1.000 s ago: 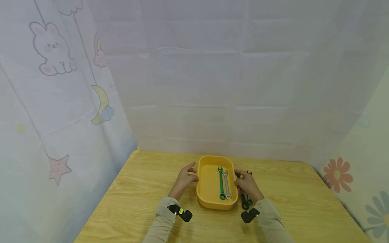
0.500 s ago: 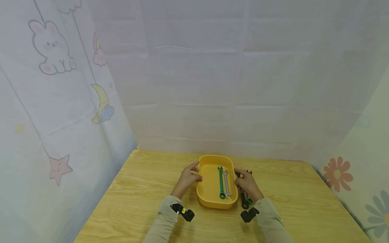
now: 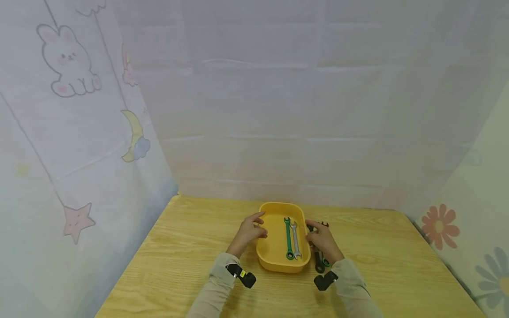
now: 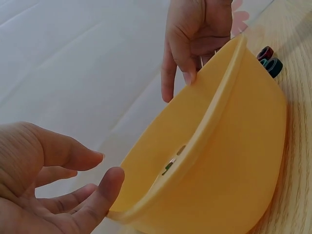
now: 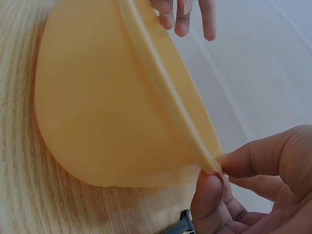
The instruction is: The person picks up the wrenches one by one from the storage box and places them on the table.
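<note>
A yellow plastic bin sits on the wooden table with a green wrench and a silver wrench lying side by side in it. My right hand pinches the bin's right rim between thumb and fingers, plain in the right wrist view. Over the left rim is my left hand, fingers loosely spread and thumb apart from the index finger, holding nothing. The left wrist view shows its fingertips right at the rim. The bin's wall hides most of the wrenches there.
Several more wrenches, among them a black one, lie on the table just right of the bin, partly under my right hand. A pale curtain hangs behind the table, and printed cloth hangs at the left.
My left hand has moved right, from beside the bin's left wall to over its rim. My right hand, the bin and the wrenches stay put.
</note>
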`<action>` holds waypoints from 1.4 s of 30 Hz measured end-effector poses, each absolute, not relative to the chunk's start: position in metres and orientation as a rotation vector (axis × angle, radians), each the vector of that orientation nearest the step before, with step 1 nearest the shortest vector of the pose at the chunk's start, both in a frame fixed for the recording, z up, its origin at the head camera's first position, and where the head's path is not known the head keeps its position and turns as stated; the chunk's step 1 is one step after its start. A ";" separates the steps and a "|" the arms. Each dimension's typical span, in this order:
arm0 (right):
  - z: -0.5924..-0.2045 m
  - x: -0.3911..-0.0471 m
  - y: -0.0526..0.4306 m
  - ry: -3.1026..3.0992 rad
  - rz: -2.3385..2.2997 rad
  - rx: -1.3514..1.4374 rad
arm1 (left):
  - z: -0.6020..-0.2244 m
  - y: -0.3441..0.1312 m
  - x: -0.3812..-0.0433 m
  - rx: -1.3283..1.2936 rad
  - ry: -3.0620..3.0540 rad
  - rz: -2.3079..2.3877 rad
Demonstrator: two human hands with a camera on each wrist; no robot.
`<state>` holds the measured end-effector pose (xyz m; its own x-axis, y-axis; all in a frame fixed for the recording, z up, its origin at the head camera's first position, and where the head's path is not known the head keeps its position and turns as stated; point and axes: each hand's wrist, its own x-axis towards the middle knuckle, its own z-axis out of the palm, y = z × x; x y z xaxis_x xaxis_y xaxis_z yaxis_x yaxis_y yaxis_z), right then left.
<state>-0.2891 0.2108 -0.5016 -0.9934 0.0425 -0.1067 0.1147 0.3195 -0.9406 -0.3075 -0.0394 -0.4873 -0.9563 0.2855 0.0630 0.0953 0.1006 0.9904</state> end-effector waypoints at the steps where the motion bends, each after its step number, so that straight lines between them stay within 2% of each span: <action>1: -0.501 -0.289 0.211 2.502 -1.791 0.150 | -0.490 -0.038 -0.311 0.387 2.215 1.978; 42: -0.499 -0.286 0.207 2.519 -1.783 0.121 | -0.488 -0.016 -0.315 0.423 2.209 1.877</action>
<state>-0.2859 0.2066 -0.4989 -0.9955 0.0333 -0.0887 0.0947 0.3305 -0.9390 -0.3150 -0.0159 -0.4877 -0.9364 0.3502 0.0240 0.0801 0.1466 0.9859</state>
